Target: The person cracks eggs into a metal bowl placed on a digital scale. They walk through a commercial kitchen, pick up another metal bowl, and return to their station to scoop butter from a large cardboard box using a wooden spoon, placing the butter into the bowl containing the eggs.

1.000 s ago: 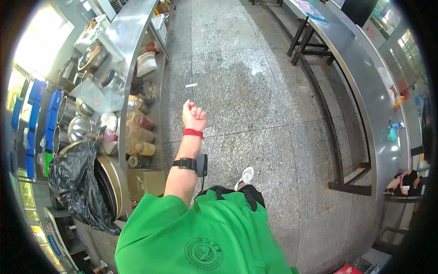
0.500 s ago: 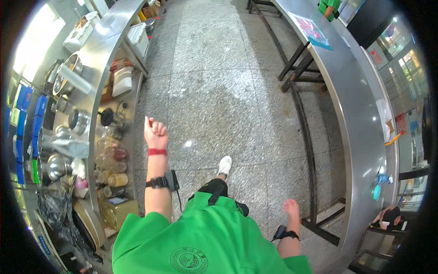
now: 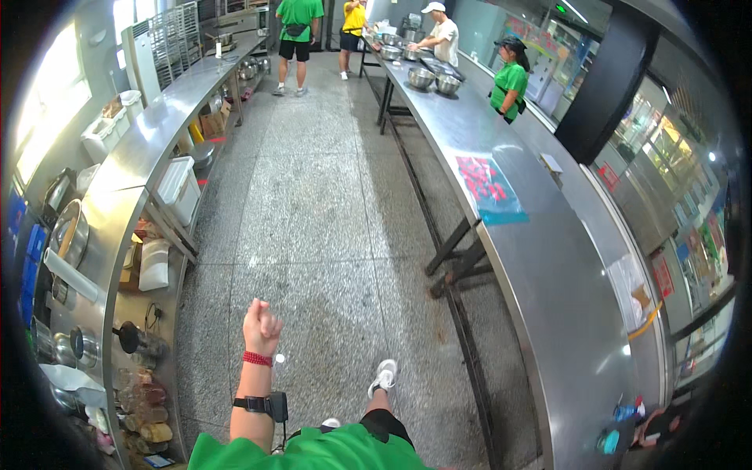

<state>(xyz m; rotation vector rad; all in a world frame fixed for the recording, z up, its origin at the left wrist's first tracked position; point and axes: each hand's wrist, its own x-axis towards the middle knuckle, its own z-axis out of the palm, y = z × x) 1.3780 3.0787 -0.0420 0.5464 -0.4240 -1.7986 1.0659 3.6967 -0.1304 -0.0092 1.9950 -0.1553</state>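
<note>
My left hand [image 3: 262, 327] swings out ahead of me over the speckled floor, its fingers curled into a loose fist with nothing showing in them. A red bead bracelet [image 3: 257, 359] circles that wrist, and a black strap with a small box [image 3: 270, 406] sits on the forearm. The hand touches nothing; the left-hand steel counter is the nearest furniture. My right hand is out of the picture. One white shoe [image 3: 383, 377] of mine is stepping forward.
A long steel table [image 3: 540, 298] runs along the right, bearing a plastic bag of red pieces [image 3: 482, 182] and, farther off, steel bowls [image 3: 421, 77]. Jars [image 3: 149, 407] and a white bin [image 3: 178, 190] crowd the left counter's [image 3: 117, 184] shelf. Several people stand ahead, one in green [image 3: 300, 12] in the aisle.
My view has tipped up and moved forward, bringing the far aisle and the people into sight. My right hand has left the picture. The left one stays curled and appears lower.
</note>
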